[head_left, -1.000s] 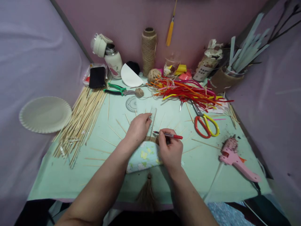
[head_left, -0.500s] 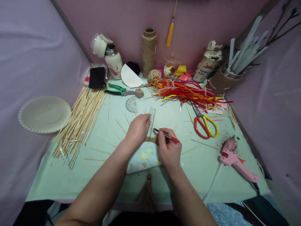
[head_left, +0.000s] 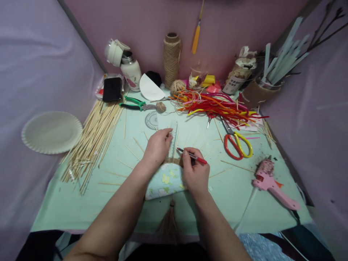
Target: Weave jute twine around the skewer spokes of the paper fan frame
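Left hand [head_left: 157,146], frame centre: ruler [head_left: 173,137] held alongside stick [head_left: 176,139], seemingly for steadiness; pen [head_left: 198,158] gripped in right hand [head_left: 196,170], tip angled toward stick.

One head-worn view — facing forward, downward, close above the table [head_left: 231,195]

The left hand [head_left: 157,145] holds a ruler [head_left: 174,131]; the right hand [head_left: 197,172] holds a pen [head_left: 200,160], tip near the ruler; cloth [head_left: 165,183] lies between the wrists, sticks [head_left: 139,145] fanning outward.
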Motion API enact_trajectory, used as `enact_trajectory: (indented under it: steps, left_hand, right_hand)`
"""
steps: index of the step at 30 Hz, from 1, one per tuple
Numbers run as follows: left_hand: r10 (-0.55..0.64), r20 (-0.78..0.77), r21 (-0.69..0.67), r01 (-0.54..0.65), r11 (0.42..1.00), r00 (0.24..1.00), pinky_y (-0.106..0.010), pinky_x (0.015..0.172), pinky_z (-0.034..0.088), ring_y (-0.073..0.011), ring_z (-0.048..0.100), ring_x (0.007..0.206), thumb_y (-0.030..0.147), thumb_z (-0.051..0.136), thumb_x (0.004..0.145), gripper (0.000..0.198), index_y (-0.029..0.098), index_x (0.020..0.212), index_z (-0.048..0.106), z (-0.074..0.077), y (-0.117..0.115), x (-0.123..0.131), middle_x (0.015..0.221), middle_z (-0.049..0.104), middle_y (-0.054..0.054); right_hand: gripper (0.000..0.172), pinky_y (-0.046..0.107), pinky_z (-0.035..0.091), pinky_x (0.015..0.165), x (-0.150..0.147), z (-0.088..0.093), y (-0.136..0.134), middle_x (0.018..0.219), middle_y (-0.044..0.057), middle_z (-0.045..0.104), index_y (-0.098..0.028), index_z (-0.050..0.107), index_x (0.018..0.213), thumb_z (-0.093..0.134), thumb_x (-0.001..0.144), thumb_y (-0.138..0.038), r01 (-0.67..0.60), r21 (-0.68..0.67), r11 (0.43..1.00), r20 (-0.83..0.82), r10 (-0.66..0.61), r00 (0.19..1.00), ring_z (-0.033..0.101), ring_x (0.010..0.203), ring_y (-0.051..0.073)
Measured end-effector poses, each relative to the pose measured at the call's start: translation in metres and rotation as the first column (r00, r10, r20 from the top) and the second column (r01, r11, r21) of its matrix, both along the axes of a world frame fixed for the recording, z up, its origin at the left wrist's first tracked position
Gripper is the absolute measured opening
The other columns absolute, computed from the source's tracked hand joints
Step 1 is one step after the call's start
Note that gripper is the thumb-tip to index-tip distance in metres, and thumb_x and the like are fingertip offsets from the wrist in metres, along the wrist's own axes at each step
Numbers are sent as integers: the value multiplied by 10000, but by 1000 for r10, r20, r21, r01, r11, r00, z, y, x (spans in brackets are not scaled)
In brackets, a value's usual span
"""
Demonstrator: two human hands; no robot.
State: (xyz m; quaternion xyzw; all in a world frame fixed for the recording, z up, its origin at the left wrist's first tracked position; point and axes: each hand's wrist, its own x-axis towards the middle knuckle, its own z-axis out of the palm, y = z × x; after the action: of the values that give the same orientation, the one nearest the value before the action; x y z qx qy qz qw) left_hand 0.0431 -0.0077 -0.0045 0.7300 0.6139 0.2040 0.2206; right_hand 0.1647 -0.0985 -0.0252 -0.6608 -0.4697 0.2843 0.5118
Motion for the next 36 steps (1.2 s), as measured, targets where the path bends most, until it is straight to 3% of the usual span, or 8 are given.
enact_trajectory:
  steps: [36]
  left_hand:
    - [-78,-122,-47,73,996,989,-347,932,493,-244,646,1044,156,518,899,352,123,1224,649,-4,-5,5,1103,721,-112]
  right_hand:
    - [232,262,493,640,0,-1,2,736,28,691,-179,660,902,528,916,-369,-17,-20,1000,25,17,1000,643,669,166]
